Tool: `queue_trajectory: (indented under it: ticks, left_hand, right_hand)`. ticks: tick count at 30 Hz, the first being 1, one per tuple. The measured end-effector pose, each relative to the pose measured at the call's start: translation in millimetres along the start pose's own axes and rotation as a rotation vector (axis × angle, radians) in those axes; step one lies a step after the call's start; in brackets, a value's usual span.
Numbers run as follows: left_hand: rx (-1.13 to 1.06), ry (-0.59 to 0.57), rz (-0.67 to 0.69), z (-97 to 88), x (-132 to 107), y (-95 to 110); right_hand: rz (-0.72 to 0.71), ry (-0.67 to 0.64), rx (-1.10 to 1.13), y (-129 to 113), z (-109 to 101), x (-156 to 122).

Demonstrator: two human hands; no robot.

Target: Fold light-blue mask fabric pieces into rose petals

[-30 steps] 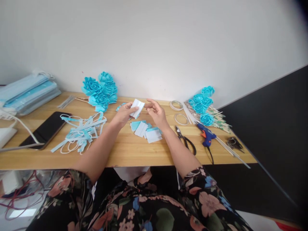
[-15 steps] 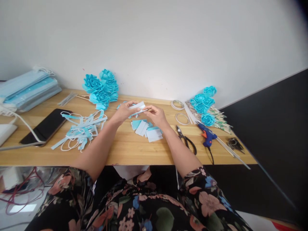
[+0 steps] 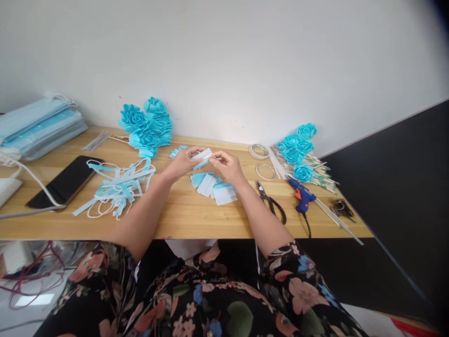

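Between my two hands is a small piece of face-mask fabric (image 3: 202,154), white on the upper side with blue showing beneath. My left hand (image 3: 185,161) is closed on its left end. My right hand (image 3: 226,164) pinches the right edge with thumb and fingertips. Just below and nearer me, several cut blue and white fabric pieces (image 3: 206,184) lie in a loose overlapping pile on the table. Small blue cut bits (image 3: 177,150) lie behind my left hand. The fingertips partly hide the held piece.
Left stand a stack of face masks (image 3: 38,124), a phone (image 3: 65,181), cut strips with ear loops (image 3: 117,187) and blue fabric roses (image 3: 147,124). Right are tape rolls (image 3: 265,172), pliers (image 3: 271,202), a glue gun (image 3: 302,194), more roses (image 3: 296,149) and wooden sticks (image 3: 321,175).
Both hands stay in nearly the same place. The held piece has tilted slightly, showing more blue along its lower side. The whole view has shifted a little.
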State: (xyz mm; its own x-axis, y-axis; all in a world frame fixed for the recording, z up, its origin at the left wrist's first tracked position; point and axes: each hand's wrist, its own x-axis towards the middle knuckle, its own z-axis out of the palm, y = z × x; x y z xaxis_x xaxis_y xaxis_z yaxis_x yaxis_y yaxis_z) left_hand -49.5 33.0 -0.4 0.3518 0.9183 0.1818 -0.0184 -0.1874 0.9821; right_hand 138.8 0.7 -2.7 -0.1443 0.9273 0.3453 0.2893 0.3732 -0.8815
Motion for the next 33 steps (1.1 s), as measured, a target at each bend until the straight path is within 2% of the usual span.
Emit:
queue_trajectory:
  ticks: [11, 15, 20, 25, 29, 33]
  left_hand:
    - [0.0, -0.014, 0.012, -0.2, -2, -1]
    - [0.016, -0.007, 0.029, 0.0, -5, 3]
    - [0.077, -0.03, 0.065, 1.4, -3, -2]
    - [0.07, -0.007, 0.035, 1.7, -2, -1]
    - [0.083, 0.09, 0.041, 3.4, -2, 4]
    - [0.127, 0.07, 0.056, 8.1, -2, 3]
  right_hand:
    - [-0.035, 0.06, 0.113, 12, 4, 5]
    - [-0.034, 0.079, 0.06, 11, 3, 5]
    - [-0.031, 0.096, 0.058, 5, 3, 4]
    - [-0.014, 0.109, 0.044, 6, 3, 5]
    - [0.001, 0.091, 0.037, 8, 3, 5]
    - [0.044, -0.004, 0.044, 6, 2, 4]
